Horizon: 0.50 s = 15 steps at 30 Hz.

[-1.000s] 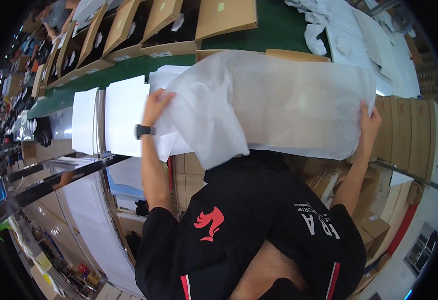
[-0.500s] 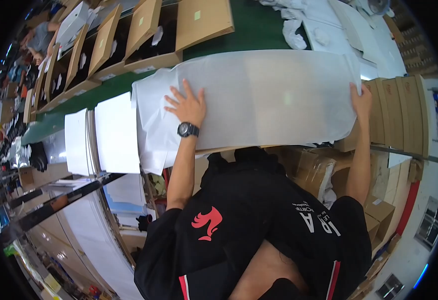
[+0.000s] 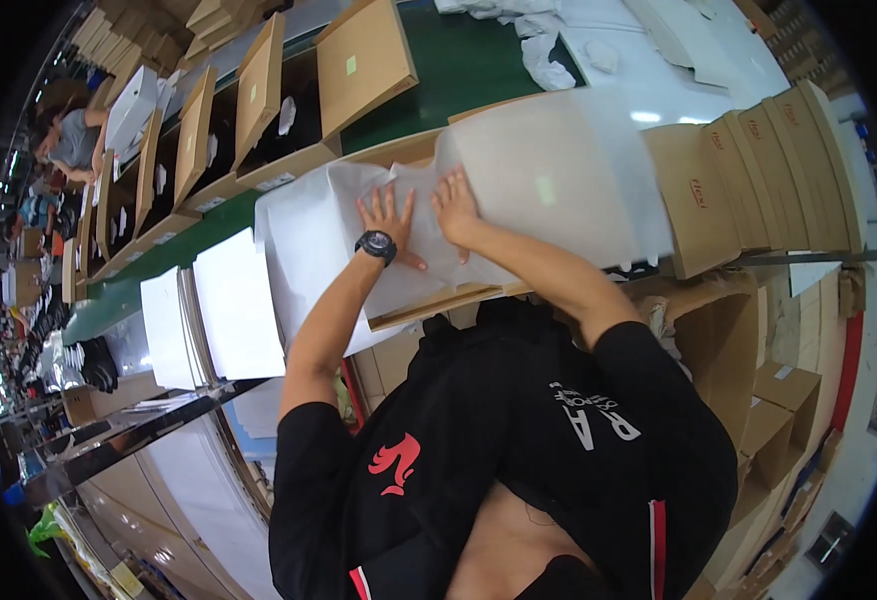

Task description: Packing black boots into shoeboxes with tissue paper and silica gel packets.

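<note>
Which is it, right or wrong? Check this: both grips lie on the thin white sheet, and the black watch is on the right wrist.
Wrong on one point: the head view shows the black watch on the left wrist, not the right. The rest stands: the left grip and the right grip both lie on the thin white sheet.

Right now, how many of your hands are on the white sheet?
2: the left hand, fingers spread, and just to its right the right hand, both on the sheet.
</note>
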Motion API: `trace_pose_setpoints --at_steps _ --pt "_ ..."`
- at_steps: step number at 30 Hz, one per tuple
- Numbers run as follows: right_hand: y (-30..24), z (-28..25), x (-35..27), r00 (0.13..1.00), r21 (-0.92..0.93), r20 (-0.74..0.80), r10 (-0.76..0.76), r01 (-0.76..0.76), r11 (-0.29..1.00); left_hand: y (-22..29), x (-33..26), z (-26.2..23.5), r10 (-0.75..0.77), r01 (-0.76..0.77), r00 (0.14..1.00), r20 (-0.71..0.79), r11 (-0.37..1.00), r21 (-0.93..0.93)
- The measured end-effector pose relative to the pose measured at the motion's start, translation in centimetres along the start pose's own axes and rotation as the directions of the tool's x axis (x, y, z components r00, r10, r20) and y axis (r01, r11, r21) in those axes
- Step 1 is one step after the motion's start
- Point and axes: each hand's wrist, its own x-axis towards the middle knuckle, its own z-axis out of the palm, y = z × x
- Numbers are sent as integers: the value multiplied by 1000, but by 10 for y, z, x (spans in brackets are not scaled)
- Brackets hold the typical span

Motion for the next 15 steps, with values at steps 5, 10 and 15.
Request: trace_pose_setpoints --at_steps 5,10,15 --pt "-35 53 19 947 247 -316 -51 134 960 14 10 25 -123 143 983 136 979 -144" --pt "40 8 -146 791 825 -554 259 481 298 16 16 33 -170 181 981 88 974 -138" --pt "122 114 -248 194 994 97 976 -60 -87 27 1 14 -207 184 976 -73 953 -239"
